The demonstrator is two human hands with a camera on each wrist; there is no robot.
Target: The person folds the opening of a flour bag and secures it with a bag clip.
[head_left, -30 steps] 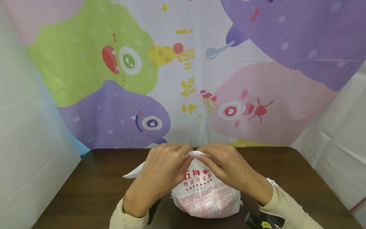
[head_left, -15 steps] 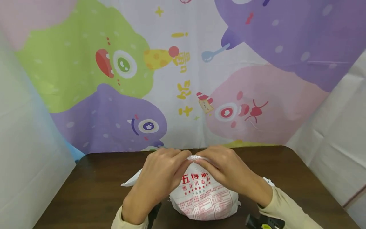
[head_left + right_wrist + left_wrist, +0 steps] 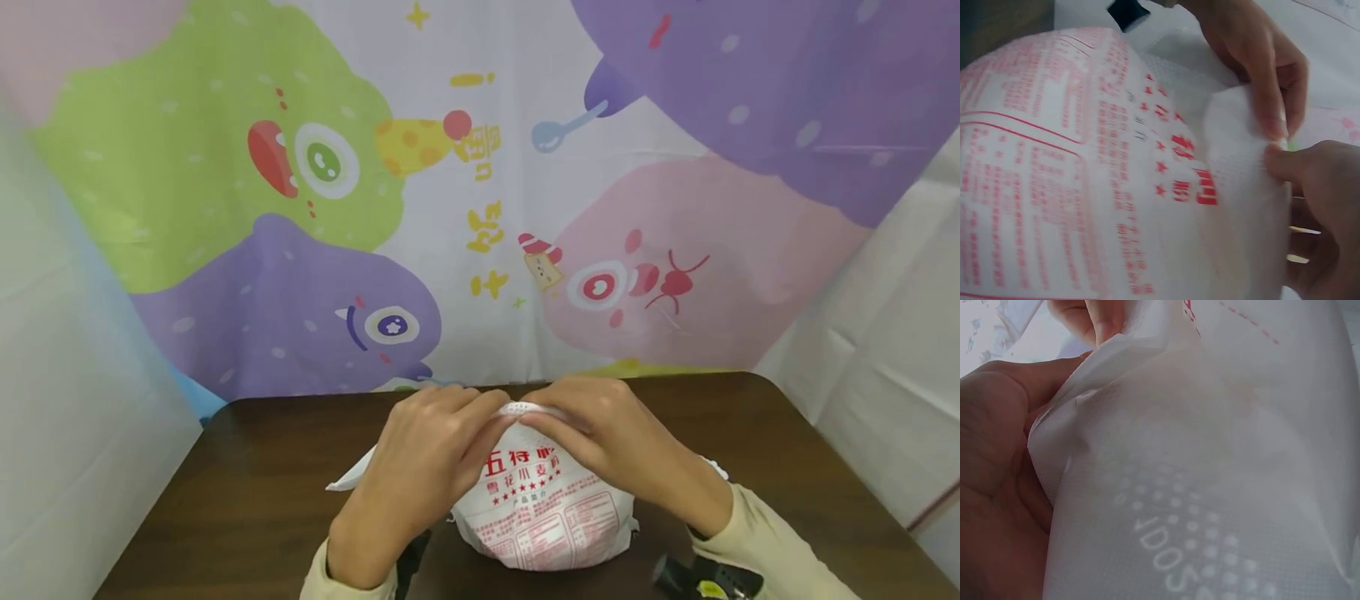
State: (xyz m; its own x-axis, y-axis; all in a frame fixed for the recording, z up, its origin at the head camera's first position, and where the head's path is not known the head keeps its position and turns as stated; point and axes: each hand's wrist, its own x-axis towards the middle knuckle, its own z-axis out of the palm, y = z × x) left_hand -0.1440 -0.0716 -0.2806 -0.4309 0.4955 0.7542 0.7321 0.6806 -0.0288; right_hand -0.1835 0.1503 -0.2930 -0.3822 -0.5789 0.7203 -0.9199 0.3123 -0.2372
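Observation:
A white flour bag (image 3: 551,521) with red Chinese print stands on the dark table, its rounded lower part facing me. My left hand (image 3: 427,454) pinches the folded top edge between thumb and fingers. Close beside it, thumb tips almost meeting, my right hand (image 3: 611,433) pinches the same fold. A white corner (image 3: 352,473) of the bag pokes out left of my left hand. In the left wrist view, the smooth embossed side of the bag (image 3: 1229,437) fills most of the picture. The right wrist view shows the printed face (image 3: 1129,162) and both thumbs on the folded edge.
The dark wooden table (image 3: 247,483) ends at a wall cloth (image 3: 502,350) with cartoon figures. White sheets (image 3: 877,350) hang at both sides. A black wrist device (image 3: 708,579) sits by my right sleeve (image 3: 772,542).
The head view shifts a little. Both hands keep their pinch on the bag's folded top, and the bag stays in nearly the same place.

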